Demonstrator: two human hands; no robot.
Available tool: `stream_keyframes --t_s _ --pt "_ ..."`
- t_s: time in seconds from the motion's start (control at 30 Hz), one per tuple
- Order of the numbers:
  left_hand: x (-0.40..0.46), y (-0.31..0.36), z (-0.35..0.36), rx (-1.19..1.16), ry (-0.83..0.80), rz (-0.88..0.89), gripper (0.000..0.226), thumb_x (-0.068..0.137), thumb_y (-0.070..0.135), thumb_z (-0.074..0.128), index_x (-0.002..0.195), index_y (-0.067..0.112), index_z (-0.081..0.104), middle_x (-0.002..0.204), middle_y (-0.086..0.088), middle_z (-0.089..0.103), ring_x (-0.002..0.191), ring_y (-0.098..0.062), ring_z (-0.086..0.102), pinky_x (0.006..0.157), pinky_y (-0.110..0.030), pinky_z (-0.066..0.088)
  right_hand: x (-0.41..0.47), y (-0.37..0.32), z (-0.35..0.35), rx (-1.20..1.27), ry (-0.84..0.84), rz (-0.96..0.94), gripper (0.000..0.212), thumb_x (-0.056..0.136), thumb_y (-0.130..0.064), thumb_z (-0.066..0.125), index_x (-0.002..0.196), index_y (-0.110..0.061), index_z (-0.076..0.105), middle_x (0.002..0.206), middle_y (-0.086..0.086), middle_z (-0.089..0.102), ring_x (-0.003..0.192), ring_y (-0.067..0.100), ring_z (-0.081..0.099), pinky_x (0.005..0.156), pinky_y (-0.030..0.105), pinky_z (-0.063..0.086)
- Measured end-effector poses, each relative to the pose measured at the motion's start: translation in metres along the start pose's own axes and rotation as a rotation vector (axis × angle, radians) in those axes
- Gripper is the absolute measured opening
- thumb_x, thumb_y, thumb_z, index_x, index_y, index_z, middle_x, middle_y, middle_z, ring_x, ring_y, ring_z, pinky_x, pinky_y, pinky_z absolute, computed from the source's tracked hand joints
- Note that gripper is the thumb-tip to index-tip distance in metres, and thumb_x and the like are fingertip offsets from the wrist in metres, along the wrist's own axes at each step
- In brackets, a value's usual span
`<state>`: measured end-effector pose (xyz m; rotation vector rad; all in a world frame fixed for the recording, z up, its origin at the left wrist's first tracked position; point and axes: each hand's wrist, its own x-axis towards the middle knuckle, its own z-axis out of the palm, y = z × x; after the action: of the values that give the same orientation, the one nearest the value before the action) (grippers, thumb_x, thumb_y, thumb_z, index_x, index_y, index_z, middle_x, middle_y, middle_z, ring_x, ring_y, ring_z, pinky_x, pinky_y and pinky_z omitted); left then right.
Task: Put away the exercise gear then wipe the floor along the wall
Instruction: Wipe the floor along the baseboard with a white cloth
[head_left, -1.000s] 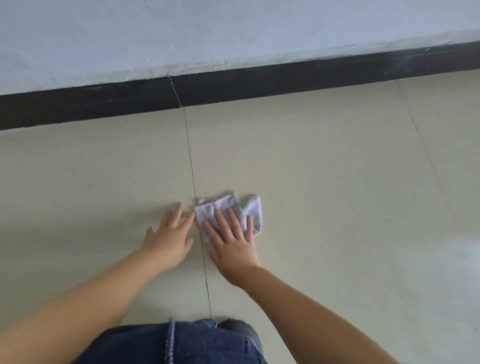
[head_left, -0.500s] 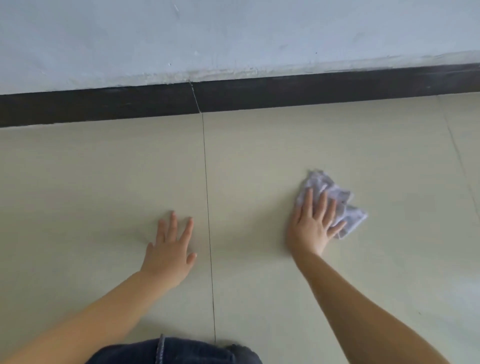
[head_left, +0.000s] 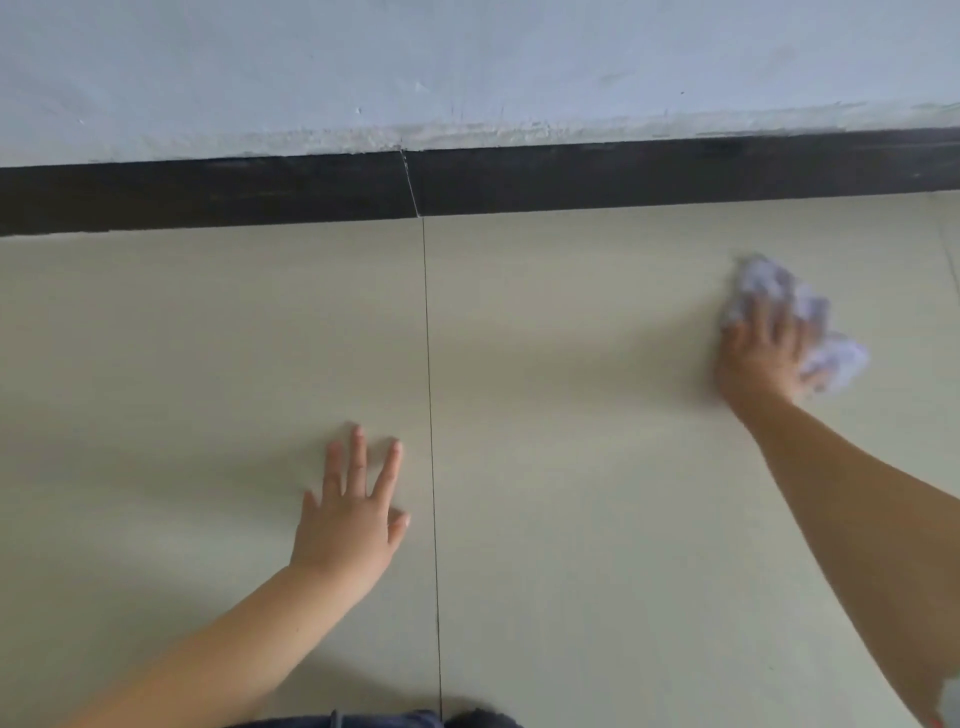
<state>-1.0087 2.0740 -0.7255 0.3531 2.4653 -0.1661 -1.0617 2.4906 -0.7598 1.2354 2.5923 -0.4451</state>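
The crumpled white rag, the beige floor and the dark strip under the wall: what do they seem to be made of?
The crumpled white rag under the right hand looks like soft woven cloth, judging by its folds, though it is blurred. The beige floor seems to be glazed tile: smooth, faintly glossy, with a thin straight joint line. The dark strip looks like dark tile or painted skirting; a seam splits it.

The beige tiled floor (head_left: 571, 519) meets a black skirting (head_left: 208, 195). On it lie a crumpled white cloth (head_left: 831, 358) and the flat left hand (head_left: 348, 525).
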Motion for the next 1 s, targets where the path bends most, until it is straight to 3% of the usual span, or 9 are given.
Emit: stream_keyframes --t_s 0.07,0.13,0.23,0.33,0.5,0.6,0.73,0.9,1.0 --pt "0.003 -0.007 0.002 0.012 -0.009 0.034 0.088 0.061 0.042 0.082 0.137 0.013 0.049 0.141 -0.029 0.041 0.118 -0.052 0.050 0.062 -0.057 0.054 -0.007 0.004 -0.004 0.085 0.003 0.301 0.050 0.102 -0.044 0.018 0.151 -0.040 0.009 0.161 -0.007 -0.006 0.147 0.020 -0.010 0.113 0.059 -0.007" --pt "0.002 -0.012 0.005 0.021 -0.024 0.032 0.088 0.050 0.039 0.088 0.128 0.011 0.058 0.131 -0.029 0.052 0.107 -0.052 0.058 0.051 -0.054 0.053 -0.032 -0.027 0.010 0.124 0.013 0.308 0.050 0.102 -0.044 0.019 0.151 -0.038 0.012 0.161 -0.004 -0.003 0.148 0.024 -0.007 0.112 0.060 -0.008" --pt "0.002 -0.010 0.006 0.023 0.003 0.058 0.094 0.050 0.038 0.088 0.132 0.012 0.051 0.131 -0.029 0.052 0.108 -0.052 0.057 0.050 -0.053 0.053 -0.097 -0.101 0.060 0.019 0.020 -0.202 0.051 0.099 -0.040 0.022 0.150 -0.035 0.021 0.161 0.003 0.008 0.148 0.027 -0.002 0.108 0.065 -0.009" --pt "0.002 -0.008 0.000 0.019 -0.027 0.048 0.090 0.045 0.038 0.091 0.126 0.011 0.060 0.128 -0.029 0.055 0.103 -0.051 0.060 0.042 -0.048 0.051 -0.160 -0.180 0.099 -0.175 -0.172 -0.705 0.052 0.101 -0.043 0.018 0.151 -0.037 0.007 0.161 -0.001 -0.004 0.147 0.026 -0.013 0.106 0.061 -0.018" --pt "0.004 -0.011 -0.003 0.058 -0.053 0.069 0.085 0.045 0.036 0.090 0.122 0.011 0.065 0.126 -0.029 0.057 0.100 -0.050 0.062 0.030 -0.037 0.045 -0.113 -0.213 0.086 -0.383 -0.247 -1.068 0.056 0.096 -0.049 -0.003 0.151 -0.038 0.003 0.161 -0.005 -0.007 0.147 0.024 -0.013 0.111 0.061 -0.010" --pt "0.003 -0.008 -0.010 0.085 -0.028 0.075 0.087 0.058 0.040 0.085 0.134 0.013 0.053 0.136 -0.029 0.048 0.111 -0.051 0.056 0.033 -0.036 0.049 -0.038 -0.149 0.055 -0.277 -0.162 -0.758 0.062 0.092 -0.051 -0.001 0.151 -0.036 0.008 0.161 -0.003 -0.002 0.147 0.023 -0.009 0.110 0.064 -0.006" --pt "0.001 -0.005 -0.021 0.119 -0.116 0.050 0.071 0.099 0.047 0.029 0.148 0.026 -0.016 0.157 -0.015 -0.017 0.146 -0.037 0.001 0.079 -0.032 0.055 0.009 -0.037 -0.001 -0.118 -0.157 -0.257 0.052 0.101 -0.045 0.020 0.150 -0.041 0.003 0.160 -0.008 -0.009 0.147 0.016 -0.012 0.113 0.060 -0.007" --pt "0.013 -0.006 -0.068 0.103 -0.366 0.085 0.061 0.101 0.035 0.030 0.151 0.030 -0.005 0.159 -0.008 -0.013 0.143 -0.030 0.023 0.098 -0.035 0.044 -0.029 -0.005 -0.009 -0.070 -0.261 -0.135 0.054 0.100 -0.047 0.023 0.149 -0.044 0.002 0.160 -0.008 -0.012 0.147 0.018 -0.013 0.115 0.057 -0.006" --pt "0.031 0.000 -0.117 0.100 -0.388 0.157 0.060 0.101 0.028 0.030 0.151 0.027 -0.004 0.160 -0.005 -0.009 0.147 -0.027 0.002 0.115 -0.046 0.024 -0.064 -0.012 -0.008 -0.099 -0.420 -0.128 0.054 0.101 -0.047 0.021 0.149 -0.044 -0.003 0.158 -0.005 -0.020 0.145 0.021 -0.019 0.114 0.059 -0.005"
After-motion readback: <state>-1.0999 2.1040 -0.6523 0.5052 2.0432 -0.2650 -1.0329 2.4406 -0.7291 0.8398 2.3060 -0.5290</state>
